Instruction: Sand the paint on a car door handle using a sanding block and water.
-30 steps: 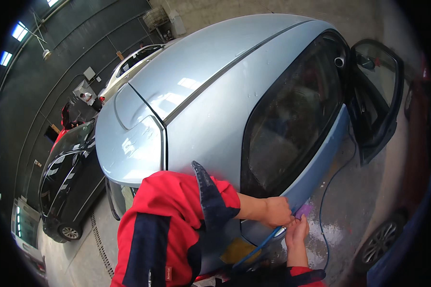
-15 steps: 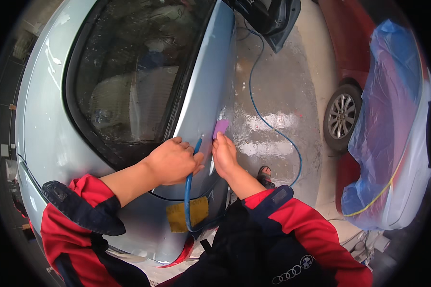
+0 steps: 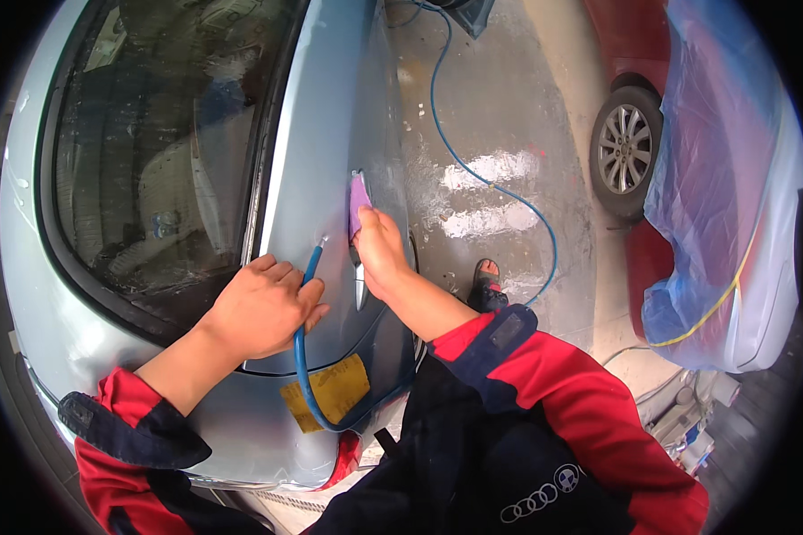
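My left hand (image 3: 260,308) is closed around a blue hose (image 3: 315,260) just above the silver-blue car's side panel (image 3: 317,134). The hose's open end points away from me, close to the paint, and the rest loops down below the hand. My right hand (image 3: 381,254) presses a purple sheet (image 3: 359,198), which looks like sandpaper, against the outer side of the panel. Under that hand, part of a bright oblong fitting (image 3: 360,287) shows. A yellow-brown sheet (image 3: 326,392) lies on the bodywork near me, partly behind the hose loop.
A dark rear window (image 3: 174,134) fills the car's upper left. Wet floor (image 3: 500,98) lies to the right, crossed by a blue hose (image 3: 473,174). Beyond it stands a red car with a silver wheel (image 3: 625,147), partly covered by blue plastic film (image 3: 714,178).
The view has shifted, so the car sits farther left. My right hand has slid the purple sheet along the panel, uncovering the bright fitting. The left hand keeps hold of the hose.
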`<state>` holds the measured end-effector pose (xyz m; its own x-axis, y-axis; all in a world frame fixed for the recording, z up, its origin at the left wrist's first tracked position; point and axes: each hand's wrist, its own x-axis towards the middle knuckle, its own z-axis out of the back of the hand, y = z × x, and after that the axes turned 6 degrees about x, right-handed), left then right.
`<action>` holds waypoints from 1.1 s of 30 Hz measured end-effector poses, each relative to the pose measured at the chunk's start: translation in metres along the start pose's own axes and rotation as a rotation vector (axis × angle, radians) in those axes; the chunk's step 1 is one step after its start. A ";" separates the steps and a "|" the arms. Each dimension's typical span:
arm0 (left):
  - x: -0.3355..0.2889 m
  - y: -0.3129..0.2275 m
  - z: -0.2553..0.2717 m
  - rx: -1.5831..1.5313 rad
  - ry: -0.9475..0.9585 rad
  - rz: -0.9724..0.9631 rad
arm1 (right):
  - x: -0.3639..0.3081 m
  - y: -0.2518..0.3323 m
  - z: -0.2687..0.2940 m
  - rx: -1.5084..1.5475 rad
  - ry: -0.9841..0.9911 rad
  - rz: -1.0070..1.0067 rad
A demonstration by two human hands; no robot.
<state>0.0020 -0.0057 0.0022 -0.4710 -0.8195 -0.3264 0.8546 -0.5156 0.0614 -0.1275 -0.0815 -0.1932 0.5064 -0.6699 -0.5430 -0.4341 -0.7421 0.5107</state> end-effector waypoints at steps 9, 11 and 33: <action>0.000 0.004 -0.002 -0.071 0.047 0.005 | -0.027 0.083 0.081 0.227 -0.052 0.230; -0.001 0.001 0.003 -0.098 0.057 0.030 | -0.015 0.076 0.092 0.134 -0.085 0.240; 0.004 0.007 -0.010 -0.016 0.112 0.066 | 0.075 -0.020 0.163 -1.232 0.659 1.300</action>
<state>0.0080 -0.0098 -0.0085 -0.3867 -0.8182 -0.4254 0.8869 -0.4563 0.0714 -0.2022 -0.1203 -0.3522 0.6422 -0.3851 0.6628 -0.1804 0.7645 0.6189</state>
